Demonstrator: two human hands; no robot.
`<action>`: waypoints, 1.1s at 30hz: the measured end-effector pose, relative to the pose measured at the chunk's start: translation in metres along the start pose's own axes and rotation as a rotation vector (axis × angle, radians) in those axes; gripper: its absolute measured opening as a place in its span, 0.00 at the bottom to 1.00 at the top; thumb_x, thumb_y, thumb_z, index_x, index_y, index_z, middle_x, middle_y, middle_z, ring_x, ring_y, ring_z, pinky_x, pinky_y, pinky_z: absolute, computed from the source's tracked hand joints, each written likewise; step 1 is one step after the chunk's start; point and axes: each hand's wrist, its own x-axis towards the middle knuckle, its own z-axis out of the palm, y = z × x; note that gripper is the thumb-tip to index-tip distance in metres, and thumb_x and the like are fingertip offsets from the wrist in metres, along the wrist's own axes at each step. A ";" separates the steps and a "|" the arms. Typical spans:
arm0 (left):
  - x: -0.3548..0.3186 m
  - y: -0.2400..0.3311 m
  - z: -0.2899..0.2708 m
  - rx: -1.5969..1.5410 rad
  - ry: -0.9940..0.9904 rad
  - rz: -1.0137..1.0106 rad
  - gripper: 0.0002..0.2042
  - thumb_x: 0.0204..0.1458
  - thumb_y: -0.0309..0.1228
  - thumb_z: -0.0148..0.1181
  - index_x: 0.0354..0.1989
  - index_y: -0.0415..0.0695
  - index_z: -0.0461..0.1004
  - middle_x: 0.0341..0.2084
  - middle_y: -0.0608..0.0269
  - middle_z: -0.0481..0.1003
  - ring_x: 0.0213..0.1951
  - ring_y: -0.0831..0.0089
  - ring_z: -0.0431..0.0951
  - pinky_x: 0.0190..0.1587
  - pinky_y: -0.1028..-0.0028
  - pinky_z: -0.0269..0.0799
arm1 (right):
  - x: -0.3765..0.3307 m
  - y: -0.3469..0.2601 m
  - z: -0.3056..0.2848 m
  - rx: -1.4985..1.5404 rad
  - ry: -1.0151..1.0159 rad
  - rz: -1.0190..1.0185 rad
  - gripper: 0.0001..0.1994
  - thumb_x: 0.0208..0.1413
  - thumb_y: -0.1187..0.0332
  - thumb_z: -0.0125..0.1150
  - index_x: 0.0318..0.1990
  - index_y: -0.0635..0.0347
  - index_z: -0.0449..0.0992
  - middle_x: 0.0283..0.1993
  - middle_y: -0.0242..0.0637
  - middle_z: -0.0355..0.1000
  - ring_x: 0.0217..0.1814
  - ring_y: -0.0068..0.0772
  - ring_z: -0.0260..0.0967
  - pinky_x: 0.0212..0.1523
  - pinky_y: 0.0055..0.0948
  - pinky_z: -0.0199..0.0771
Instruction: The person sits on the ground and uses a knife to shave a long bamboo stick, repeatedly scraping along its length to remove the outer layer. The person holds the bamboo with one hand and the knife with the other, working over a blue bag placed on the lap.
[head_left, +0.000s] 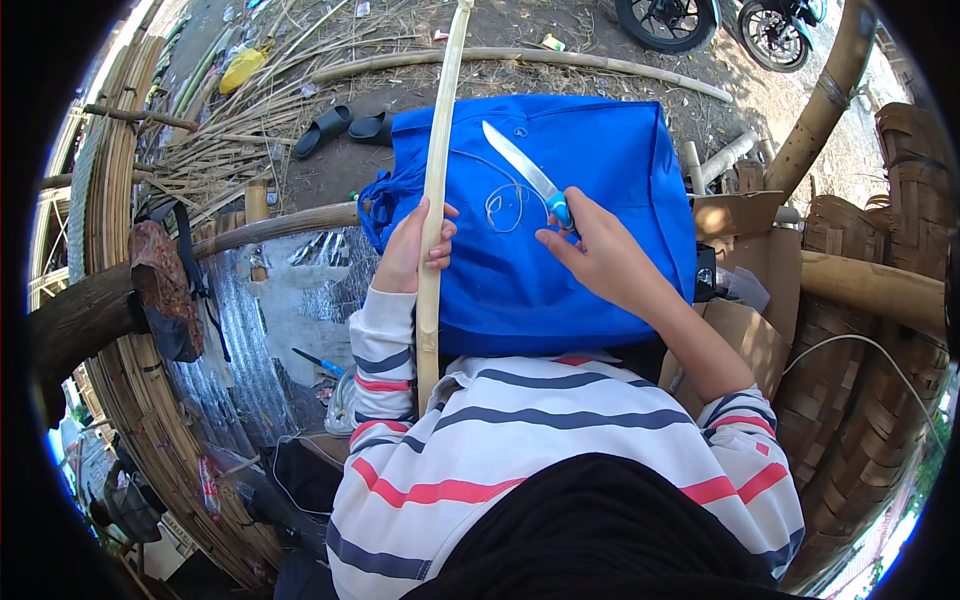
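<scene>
In the head view, the left hand (402, 248), left of centre, has its fingers wrapped round a long, pale, flat bamboo strip (432, 290), which stands nearly lengthwise from the top edge of the frame down to the striped white shirt (560, 405); gripping it near mid-length probably steadies both ends, though whether its lower end rests on the body I cannot tell. The right hand (598, 243), right of centre, holds a knife with a curved silver blade and bright blue handle (528, 176), its tip slanting to the upper left, near the strip but apart from it, seemingly so that the blade points away from the body. Beneath both, mid-frame, spreads a large, bright blue fabric cover (590, 300), perhaps laid there to shield the lap, with a thin, looped, pale cord (505, 207) lying on it beside the knife
</scene>
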 end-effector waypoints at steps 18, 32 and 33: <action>0.005 -0.045 -0.014 -0.056 -0.016 -0.035 0.19 0.66 0.48 0.38 0.42 0.42 0.63 0.22 0.65 0.63 0.14 0.83 0.57 0.15 0.82 0.54 | 0.105 0.068 0.024 -0.068 -0.012 -0.037 0.16 0.51 0.69 0.65 0.39 0.64 0.62 0.35 0.41 0.69 0.31 0.27 0.68 0.29 0.29 0.70; 0.004 -0.050 -0.021 -0.137 -0.016 -0.051 0.19 0.66 0.47 0.37 0.41 0.41 0.63 0.21 0.65 0.63 0.13 0.83 0.57 0.14 0.82 0.53 | 0.127 0.121 -0.087 -0.369 0.565 0.213 0.15 0.57 0.63 0.53 0.43 0.68 0.68 0.36 0.51 0.75 0.40 0.51 0.74 0.43 0.44 0.72; 0.007 -0.048 -0.022 -0.135 -0.026 -0.047 0.19 0.66 0.47 0.37 0.41 0.41 0.63 0.21 0.65 0.63 0.13 0.83 0.57 0.14 0.82 0.53 | 0.121 0.151 -0.095 -0.400 0.612 0.293 0.15 0.56 0.63 0.53 0.44 0.69 0.68 0.38 0.55 0.74 0.43 0.57 0.72 0.46 0.46 0.70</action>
